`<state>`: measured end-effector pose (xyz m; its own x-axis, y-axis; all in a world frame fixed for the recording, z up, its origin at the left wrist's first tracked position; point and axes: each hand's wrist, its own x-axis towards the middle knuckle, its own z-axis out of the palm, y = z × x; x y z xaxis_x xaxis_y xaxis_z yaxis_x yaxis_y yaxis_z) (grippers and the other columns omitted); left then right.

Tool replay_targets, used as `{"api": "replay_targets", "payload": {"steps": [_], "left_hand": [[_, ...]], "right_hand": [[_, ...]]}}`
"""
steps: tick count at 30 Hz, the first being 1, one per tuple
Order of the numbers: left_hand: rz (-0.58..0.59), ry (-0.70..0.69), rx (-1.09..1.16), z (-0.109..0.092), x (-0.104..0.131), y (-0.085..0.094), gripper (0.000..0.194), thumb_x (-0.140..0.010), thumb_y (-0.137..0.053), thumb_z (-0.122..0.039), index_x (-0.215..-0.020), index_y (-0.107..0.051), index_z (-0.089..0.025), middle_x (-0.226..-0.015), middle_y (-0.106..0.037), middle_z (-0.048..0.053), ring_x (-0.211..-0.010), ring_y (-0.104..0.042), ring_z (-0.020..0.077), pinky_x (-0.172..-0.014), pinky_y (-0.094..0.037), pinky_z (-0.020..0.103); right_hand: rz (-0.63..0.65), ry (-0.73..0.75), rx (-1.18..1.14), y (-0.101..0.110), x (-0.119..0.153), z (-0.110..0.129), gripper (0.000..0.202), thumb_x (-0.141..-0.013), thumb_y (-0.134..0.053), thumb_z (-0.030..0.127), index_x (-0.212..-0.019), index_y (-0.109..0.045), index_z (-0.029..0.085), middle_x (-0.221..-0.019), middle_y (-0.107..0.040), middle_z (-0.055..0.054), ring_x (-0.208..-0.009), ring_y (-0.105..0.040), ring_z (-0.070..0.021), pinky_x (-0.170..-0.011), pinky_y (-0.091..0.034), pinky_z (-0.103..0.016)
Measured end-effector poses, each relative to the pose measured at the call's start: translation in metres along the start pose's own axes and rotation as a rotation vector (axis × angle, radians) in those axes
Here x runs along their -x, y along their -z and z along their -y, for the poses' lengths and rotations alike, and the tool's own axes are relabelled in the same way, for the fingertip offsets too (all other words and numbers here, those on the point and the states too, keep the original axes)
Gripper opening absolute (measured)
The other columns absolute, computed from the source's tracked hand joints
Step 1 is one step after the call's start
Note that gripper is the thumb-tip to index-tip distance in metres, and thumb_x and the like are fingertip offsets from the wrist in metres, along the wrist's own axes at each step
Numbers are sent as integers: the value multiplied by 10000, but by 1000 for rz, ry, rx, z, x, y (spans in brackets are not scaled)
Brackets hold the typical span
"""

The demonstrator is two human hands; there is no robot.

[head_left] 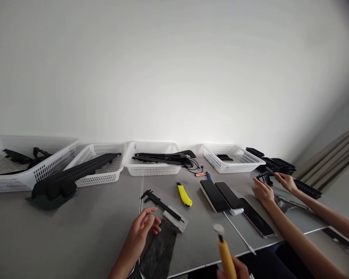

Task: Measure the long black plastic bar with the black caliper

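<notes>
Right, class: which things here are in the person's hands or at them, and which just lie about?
In hand:
left hand on the dark cloth
right hand holding the yellow-handled brush

Lying about:
caliper
yellow knife
white baskets
dark slabs

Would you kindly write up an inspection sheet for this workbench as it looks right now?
Surface: grey table, seam down the middle.
Job's things: dark cloth under the left hand; yellow-handled brush upright in the right hand.
Clutter: black caliper, yellow utility knife, flat black slabs, four white baskets with black parts, long black part overhanging one basket.
Hands: left open, resting on the cloth; right closed on the brush.
Cables: thin wires by the third basket.
Surroundings: plain white wall; a co-worker's two hands on black pieces at right.
</notes>
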<state>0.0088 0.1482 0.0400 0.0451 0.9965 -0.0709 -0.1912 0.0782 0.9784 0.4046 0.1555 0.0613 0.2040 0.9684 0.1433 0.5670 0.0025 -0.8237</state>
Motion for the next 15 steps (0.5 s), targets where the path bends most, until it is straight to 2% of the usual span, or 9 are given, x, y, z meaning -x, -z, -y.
{"api": "replay_targets", "payload": {"steps": [2,3,4,6,8,11,13,15], "left_hand": [[-6,-8,-11,0,0,0,668,-791,-739,-751,-1143,-687,-185,-864,-738,55,-748,-713,224,-700,-553,328],[-9,-12,-17,0,0,0,663,-796,-736,-748,-1141,-689,-184,-864,-739,56,-749,-714,225,-701,-554,330],[-11,-15,-24,0,0,0,661,-798,-733,-748,-1137,-691,-182,-863,-740,59,-747,-715,226,-699,-555,332],[-16,-24,-29,0,-1,0,673,-793,-730,-759,-1132,-691,-179,-856,-740,60,-736,-713,228,-689,-556,334],[-21,-33,-26,1,-2,1,690,-782,-732,-772,-1130,-687,-178,-845,-736,57,-725,-712,229,-680,-557,335],[-20,-36,-33,4,-4,3,690,-790,-730,-772,-1142,-680,-180,-846,-736,54,-731,-713,229,-685,-561,336],[-15,-38,-47,6,-5,5,672,-802,-728,-760,-1143,-683,-183,-853,-740,57,-739,-716,232,-691,-565,337],[-13,-38,-63,7,-5,5,665,-802,-729,-758,-1137,-687,-185,-854,-743,60,-738,-717,236,-692,-569,341]], "right_hand": [[54,-17,18,-45,50,12,332,-704,-719,642,-975,-731,451,-839,-770,49,-759,-751,-313,-565,-546,-378],[60,-25,37,-65,65,19,334,-746,-717,605,-1032,-720,434,-943,-781,37,-803,-756,-305,-626,-563,-379],[11,-31,110,-83,73,28,312,-822,-645,568,-1087,-691,408,-1054,-770,15,-859,-750,-299,-703,-568,-391],[54,27,227,-108,70,44,275,-867,-581,464,-1105,-660,350,-1157,-732,-31,-988,-726,-306,-811,-550,-402],[95,43,322,-118,51,56,262,-864,-560,385,-1099,-658,324,-1155,-706,-55,-1040,-703,-309,-815,-533,-390],[116,54,349,-119,26,61,294,-861,-561,340,-1126,-684,306,-1154,-689,-73,-1110,-678,-318,-868,-530,-404],[107,86,286,-117,25,55,326,-861,-565,336,-1152,-708,301,-1161,-695,-78,-1144,-665,-320,-950,-523,-435],[77,115,189,-112,37,42,338,-883,-574,384,-1170,-736,306,-1176,-708,-76,-1158,-660,-321,-1000,-518,-451]]}}
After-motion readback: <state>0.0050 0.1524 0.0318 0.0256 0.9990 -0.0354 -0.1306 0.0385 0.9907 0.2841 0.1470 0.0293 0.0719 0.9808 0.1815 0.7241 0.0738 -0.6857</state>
